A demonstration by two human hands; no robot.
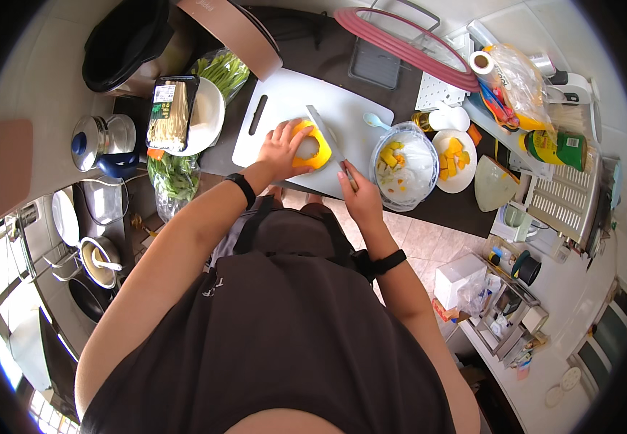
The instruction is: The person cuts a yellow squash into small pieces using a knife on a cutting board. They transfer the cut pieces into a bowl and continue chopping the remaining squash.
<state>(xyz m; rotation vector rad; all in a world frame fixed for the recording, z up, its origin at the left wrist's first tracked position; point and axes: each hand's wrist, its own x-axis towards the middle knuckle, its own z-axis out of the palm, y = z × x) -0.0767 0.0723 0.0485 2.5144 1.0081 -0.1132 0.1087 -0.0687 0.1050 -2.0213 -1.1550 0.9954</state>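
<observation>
On a white cutting board (286,89) lies a ring-shaped, hollowed piece of orange pumpkin (321,154). My left hand (283,149) holds it from the left, fingers spread over its top edge. My right hand (361,196) grips the handle of a kitchen knife (325,132), whose blade runs along the pumpkin's right side; whether it touches the flesh I cannot tell. A light blue spoon (375,120) rests at the board's right edge. Beside it stands a bag-lined bowl (413,187) with pumpkin scraps. A white plate (458,182) holds pumpkin chunks.
A larger pumpkin piece (492,187) sits at the right. At the left are packaged enoki mushrooms (172,116) over a white plate (210,116) and bagged leafy greens (175,179). Behind the board stand a pinkish appliance part (237,35) and a red-rimmed glass lid (400,35).
</observation>
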